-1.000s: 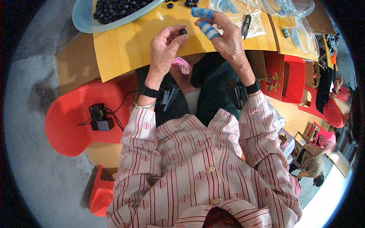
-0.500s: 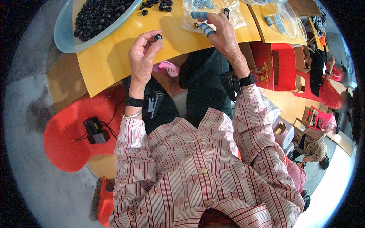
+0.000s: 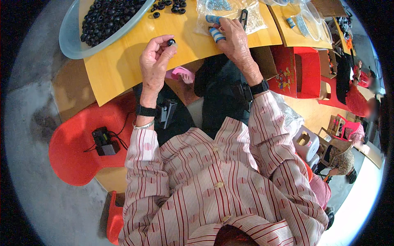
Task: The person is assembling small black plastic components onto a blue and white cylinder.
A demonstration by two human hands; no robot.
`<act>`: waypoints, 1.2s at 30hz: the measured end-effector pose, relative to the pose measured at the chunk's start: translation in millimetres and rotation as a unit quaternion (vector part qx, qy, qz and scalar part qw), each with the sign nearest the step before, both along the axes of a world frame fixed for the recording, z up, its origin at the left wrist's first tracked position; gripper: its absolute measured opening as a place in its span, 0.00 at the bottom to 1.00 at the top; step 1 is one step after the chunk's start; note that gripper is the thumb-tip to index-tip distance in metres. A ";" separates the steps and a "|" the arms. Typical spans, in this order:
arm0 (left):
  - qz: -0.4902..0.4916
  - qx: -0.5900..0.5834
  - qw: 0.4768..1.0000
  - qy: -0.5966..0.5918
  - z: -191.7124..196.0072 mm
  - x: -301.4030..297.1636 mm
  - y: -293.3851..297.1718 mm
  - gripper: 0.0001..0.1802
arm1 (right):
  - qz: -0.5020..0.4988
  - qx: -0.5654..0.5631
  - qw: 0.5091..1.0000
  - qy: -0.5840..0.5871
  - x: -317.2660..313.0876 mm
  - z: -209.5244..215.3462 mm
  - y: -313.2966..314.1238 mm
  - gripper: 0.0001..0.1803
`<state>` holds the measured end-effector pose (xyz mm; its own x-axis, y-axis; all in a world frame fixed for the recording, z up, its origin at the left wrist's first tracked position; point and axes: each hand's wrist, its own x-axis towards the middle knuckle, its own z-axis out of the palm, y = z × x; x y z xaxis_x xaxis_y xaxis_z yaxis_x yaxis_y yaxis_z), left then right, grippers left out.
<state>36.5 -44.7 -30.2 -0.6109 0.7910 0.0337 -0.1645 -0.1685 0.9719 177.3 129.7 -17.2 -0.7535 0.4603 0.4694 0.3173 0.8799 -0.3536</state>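
Observation:
Over the table, my left hand (image 3: 152,65) pinches a small round black part (image 3: 171,42) between thumb and forefinger. Its shape resembles the loose black rings (image 3: 177,7) at the table's far side. To the right, my right hand (image 3: 237,43) reaches down at a clear plastic bag (image 3: 256,22), its thumb and forefinger wrapped in blue-and-white striped tape. Those fingers are drawn together; whatever lies between them is hidden. A slim black looped tool (image 3: 243,18) shows just beyond the knuckles, its lower end covered. Small pale-blue pieces (image 3: 219,4) lie at the bag's far end.
A translucent basin (image 3: 67,39) heaped with black rings stands at the far left. Clear plastic containers (image 3: 318,30) are on the right-hand table. Red stools (image 3: 78,143) and a red box (image 3: 295,71) flank me. Other people sit farther right.
My right hand has shifted left and slightly nearer, uncovering more of the black looped tool. A small dark ring on the bag is now hidden by the fingers. My left hand barely moved.

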 end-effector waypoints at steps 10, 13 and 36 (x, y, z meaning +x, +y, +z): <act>0.010 0.006 0.999 -0.034 5.1 3.8 2.6 0.12 | 0.169 -0.038 0.985 0.013 -21.5 33.7 -48.8 0.18; 0.000 0.005 1.000 -0.013 5.2 2.9 1.4 0.12 | 0.184 -0.023 0.983 0.005 -28.7 32.4 -52.1 0.19; 0.020 0.054 0.997 -0.054 2.2 0.5 6.4 0.13 | 0.062 -0.399 0.906 0.125 -34.4 9.6 -77.3 0.21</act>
<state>37.0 -38.3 -28.0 -0.6460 0.7617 0.0502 -0.2585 -0.2802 0.9245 142.8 52.3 -7.6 -0.7389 0.6471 0.1881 0.0557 0.3368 -0.9399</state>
